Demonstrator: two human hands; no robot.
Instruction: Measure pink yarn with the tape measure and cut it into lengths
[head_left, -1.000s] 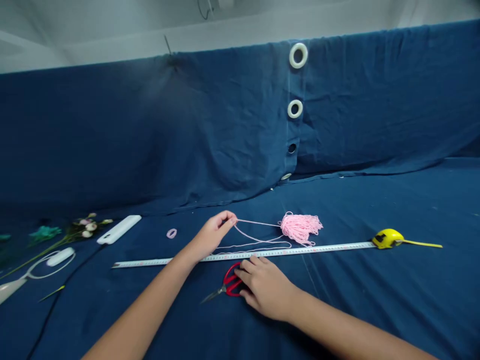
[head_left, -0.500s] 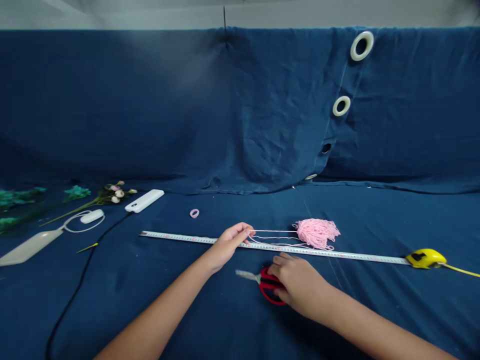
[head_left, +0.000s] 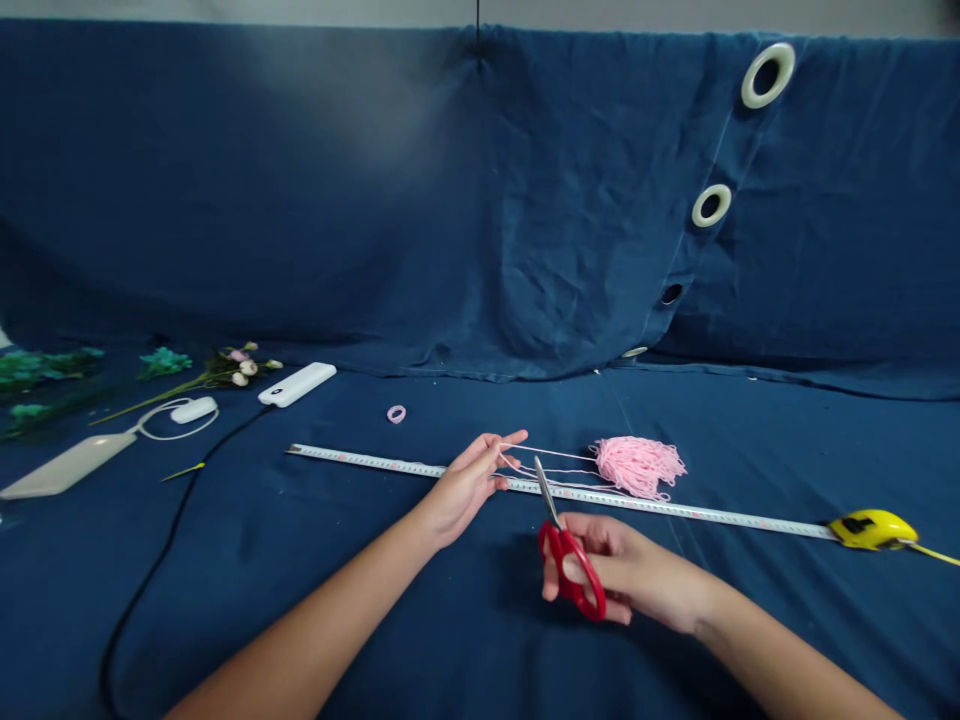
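My left hand (head_left: 469, 487) pinches strands of pink yarn just above the tape measure's white blade (head_left: 720, 515). From its fingers the strands run right to a fluffy pink yarn bundle (head_left: 637, 466), which lies behind the blade. My right hand (head_left: 619, 570) is wrapped round the red handles of the scissors (head_left: 574, 570). Their blades look closed and point up and slightly left, near the strands. The yellow tape case (head_left: 874, 530) rests at the right end of the blade.
Behind the left hand lies a small pink ring (head_left: 396, 413). At the left are a white power strip (head_left: 298, 385), a black cable (head_left: 161, 555), a white device (head_left: 71, 466) and artificial flowers (head_left: 244, 368). A blue cloth (head_left: 300, 220) hangs behind.
My right hand has lifted the scissors off the cloth and turned their tips upward. My left fingers have spread a little, still with the strands. The view has shifted slightly.
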